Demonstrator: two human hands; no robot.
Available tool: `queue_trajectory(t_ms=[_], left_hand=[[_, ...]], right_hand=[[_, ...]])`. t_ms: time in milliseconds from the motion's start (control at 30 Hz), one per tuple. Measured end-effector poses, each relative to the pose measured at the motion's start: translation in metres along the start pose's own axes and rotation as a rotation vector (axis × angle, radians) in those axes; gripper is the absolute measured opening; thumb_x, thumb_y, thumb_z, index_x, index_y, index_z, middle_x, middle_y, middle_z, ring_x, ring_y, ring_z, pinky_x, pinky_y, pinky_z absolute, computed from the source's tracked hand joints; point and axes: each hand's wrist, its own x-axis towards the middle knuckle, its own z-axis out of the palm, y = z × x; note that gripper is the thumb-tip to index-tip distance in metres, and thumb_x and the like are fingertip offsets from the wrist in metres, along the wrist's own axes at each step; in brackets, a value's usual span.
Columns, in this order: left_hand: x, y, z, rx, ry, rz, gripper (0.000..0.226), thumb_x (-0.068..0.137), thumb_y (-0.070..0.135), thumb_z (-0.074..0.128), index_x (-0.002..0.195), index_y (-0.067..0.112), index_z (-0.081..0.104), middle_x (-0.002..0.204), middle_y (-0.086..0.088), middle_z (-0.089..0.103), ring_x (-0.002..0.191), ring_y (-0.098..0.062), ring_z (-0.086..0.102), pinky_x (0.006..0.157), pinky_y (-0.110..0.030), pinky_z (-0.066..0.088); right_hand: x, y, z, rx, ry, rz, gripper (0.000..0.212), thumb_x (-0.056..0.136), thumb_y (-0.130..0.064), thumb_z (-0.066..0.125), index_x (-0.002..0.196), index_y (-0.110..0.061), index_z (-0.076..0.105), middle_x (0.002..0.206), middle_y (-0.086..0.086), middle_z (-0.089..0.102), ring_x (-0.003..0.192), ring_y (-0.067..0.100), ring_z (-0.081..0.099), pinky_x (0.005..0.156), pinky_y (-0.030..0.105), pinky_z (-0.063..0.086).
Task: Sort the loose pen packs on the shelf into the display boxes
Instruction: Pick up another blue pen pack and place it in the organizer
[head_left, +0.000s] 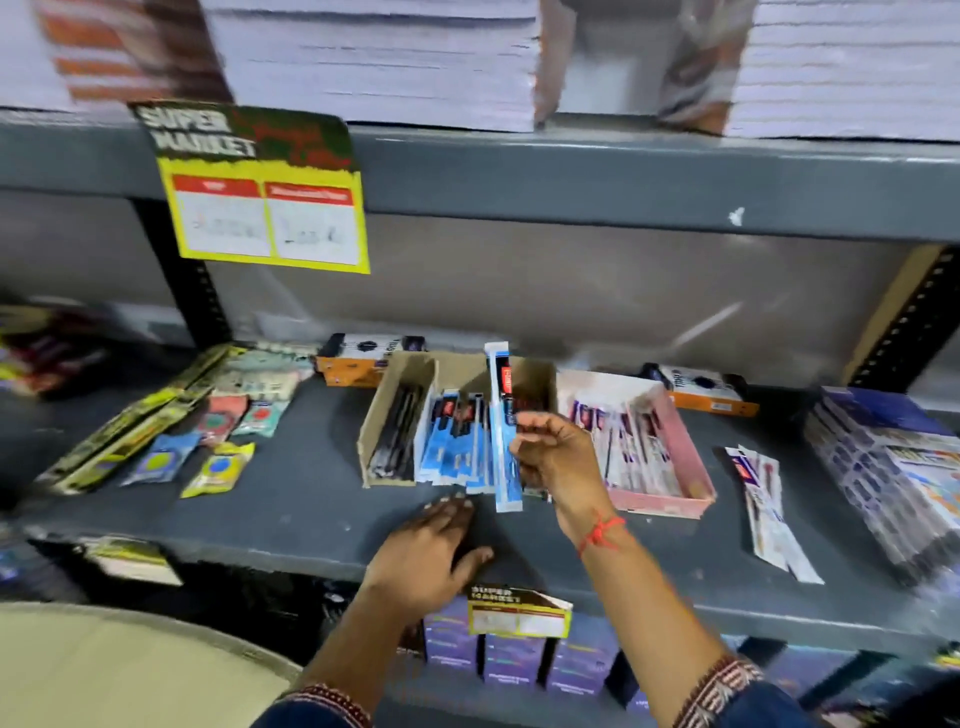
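Note:
A brown cardboard display box (387, 387) sits mid-shelf with black pens on its left side and several blue pen packs (453, 441) in the middle. My right hand (553, 457) grips a long blue pen pack (503, 415) upright over the box's right part. Flat on the grey shelf (291, 514), just in front of the box, rests my left hand (434, 551), fingers spread and holding nothing. A pink display box (685, 467) with white-and-purple pen packs stands to the right. Two loose white pen packs (766, 509) lie on the shelf right of it.
Yellow-black packs (130, 431) and small eraser packets (218, 467) lie at the left. Orange boxes (353, 364) stand behind the display boxes. A stack of blue boxes (883, 467) fills the far right. A yellow price sign (265, 213) hangs from the upper shelf.

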Motion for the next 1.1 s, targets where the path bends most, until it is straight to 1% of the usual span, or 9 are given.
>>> queue_trajectory(t_ms=[100, 167, 267, 333, 433, 567, 733, 1000, 1100], left_hand=[[-0.003, -0.02, -0.004, -0.036, 0.003, -0.062, 0.133, 0.048, 0.079, -0.037, 0.151, 0.018, 0.02, 0.157, 0.004, 0.017, 0.142, -0.013, 0.015, 0.11, -0.026, 0.02], [-0.001, -0.021, -0.005, -0.035, 0.031, -0.047, 0.113, 0.074, 0.075, -0.021, 0.141, 0.013, 0.045, 0.146, 0.0, 0.042, 0.132, -0.014, 0.04, 0.102, -0.024, 0.035], [-0.002, -0.026, 0.002, -0.091, 0.068, -0.009, 0.072, 0.096, 0.057, 0.016, 0.109, 0.013, 0.072, 0.112, -0.001, 0.069, 0.098, -0.016, 0.067, 0.077, -0.025, 0.052], [-0.003, -0.027, 0.006, -0.104, 0.072, 0.0, 0.066, 0.086, 0.056, 0.03, 0.114, 0.012, 0.069, 0.117, -0.001, 0.067, 0.103, -0.017, 0.065, 0.084, -0.024, 0.049], [0.0, -0.032, 0.003, -0.121, 0.057, -0.016, 0.073, 0.083, 0.055, 0.026, 0.13, 0.009, 0.057, 0.134, -0.004, 0.054, 0.122, -0.019, 0.052, 0.103, -0.024, 0.028], [-0.001, -0.027, 0.011, -0.147, 0.055, 0.017, 0.059, 0.08, 0.05, 0.04, 0.108, 0.009, 0.072, 0.11, -0.004, 0.07, 0.099, -0.017, 0.067, 0.085, -0.026, 0.049], [-0.002, -0.031, 0.012, -0.153, 0.116, 0.014, 0.058, 0.079, 0.05, 0.039, 0.107, 0.011, 0.072, 0.107, -0.002, 0.071, 0.097, -0.015, 0.067, 0.081, -0.023, 0.05], [-0.001, -0.03, 0.006, -0.14, 0.099, 0.009, 0.06, 0.079, 0.05, 0.037, 0.108, 0.012, 0.073, 0.11, -0.002, 0.07, 0.097, -0.014, 0.067, 0.081, -0.022, 0.05], [-0.003, -0.025, -0.001, -0.114, 0.075, 0.001, 0.08, 0.079, 0.056, 0.018, 0.136, 0.012, 0.052, 0.139, -0.003, 0.05, 0.126, -0.016, 0.047, 0.104, -0.017, 0.025]], right_hand=[[0.016, 0.001, 0.03, -0.184, 0.02, 0.015, 0.034, 0.081, 0.015, 0.055, 0.075, -0.019, 0.054, 0.066, 0.003, 0.053, 0.049, 0.012, 0.046, 0.046, 0.021, 0.04], [0.026, 0.003, 0.043, -0.286, 0.054, 0.001, 0.035, 0.08, 0.013, 0.056, 0.071, -0.021, 0.053, 0.066, 0.005, 0.055, 0.051, 0.016, 0.046, 0.052, 0.028, 0.042], [0.039, 0.006, 0.061, -0.564, 0.084, -0.093, 0.029, 0.081, 0.008, 0.048, 0.088, -0.015, 0.064, 0.09, 0.018, 0.068, 0.074, 0.021, 0.055, 0.075, 0.038, 0.052], [0.048, 0.003, 0.071, -0.717, 0.089, -0.142, 0.036, 0.08, 0.008, 0.04, 0.096, -0.009, 0.067, 0.104, 0.024, 0.069, 0.083, 0.028, 0.062, 0.084, 0.043, 0.054], [0.064, 0.001, 0.089, -0.985, 0.043, -0.126, 0.036, 0.083, 0.007, 0.038, 0.107, 0.003, 0.064, 0.114, 0.028, 0.066, 0.104, 0.039, 0.064, 0.093, 0.043, 0.052], [0.075, 0.007, 0.087, -1.211, 0.037, -0.017, 0.036, 0.09, 0.003, 0.035, 0.119, 0.008, 0.056, 0.123, 0.028, 0.061, 0.115, 0.04, 0.059, 0.096, 0.042, 0.048], [0.085, 0.016, 0.092, -1.307, -0.02, 0.075, 0.037, 0.093, 0.0, 0.037, 0.125, 0.005, 0.054, 0.132, 0.025, 0.056, 0.121, 0.038, 0.055, 0.1, 0.041, 0.045], [0.072, 0.009, 0.093, -1.47, -0.018, -0.113, 0.035, 0.092, 0.003, 0.036, 0.119, 0.002, 0.058, 0.126, 0.022, 0.061, 0.116, 0.037, 0.06, 0.095, 0.041, 0.049], [0.06, 0.001, 0.087, -1.482, -0.002, -0.243, 0.034, 0.09, 0.002, 0.04, 0.116, 0.0, 0.061, 0.12, 0.023, 0.064, 0.113, 0.039, 0.061, 0.093, 0.043, 0.049]])
